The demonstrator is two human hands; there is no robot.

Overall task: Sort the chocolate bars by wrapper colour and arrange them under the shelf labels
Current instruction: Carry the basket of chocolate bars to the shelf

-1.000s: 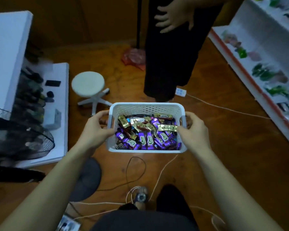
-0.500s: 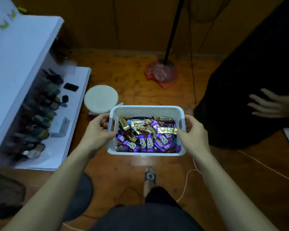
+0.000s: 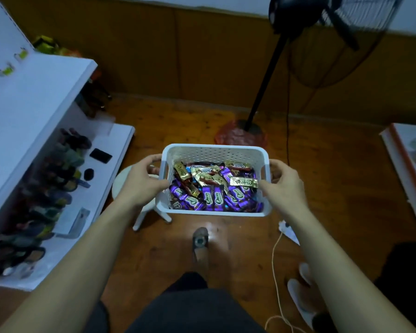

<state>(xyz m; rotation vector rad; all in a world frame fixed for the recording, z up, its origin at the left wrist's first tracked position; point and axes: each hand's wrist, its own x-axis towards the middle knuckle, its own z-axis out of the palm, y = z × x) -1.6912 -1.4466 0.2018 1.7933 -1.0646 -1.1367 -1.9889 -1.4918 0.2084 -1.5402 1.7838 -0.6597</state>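
I hold a white perforated plastic basket (image 3: 214, 153) in front of me, above the wooden floor. My left hand (image 3: 142, 182) grips its left side and my right hand (image 3: 282, 185) grips its right side. Inside lie several chocolate bars (image 3: 214, 188): purple wrappers (image 3: 208, 198) fill the near half, gold wrappers (image 3: 244, 181) lie on top toward the far half, and a few blue and red ones show between them. On the left stands a white shelf unit (image 3: 34, 97) whose lower shelf holds rows of dark packets.
A white round stool (image 3: 143, 212) stands on the floor just under the basket's left side. A black standing fan (image 3: 262, 87) rises behind the basket, with a red-wrapped base (image 3: 238, 138). Another white shelf (image 3: 408, 169) is at the right edge. A white cable (image 3: 275, 265) and slippers (image 3: 303, 294) lie at lower right.
My view has swung left with the basket held steady in both hands. The other person in black has left the frame; the fan and the left shelf now fill the scene.
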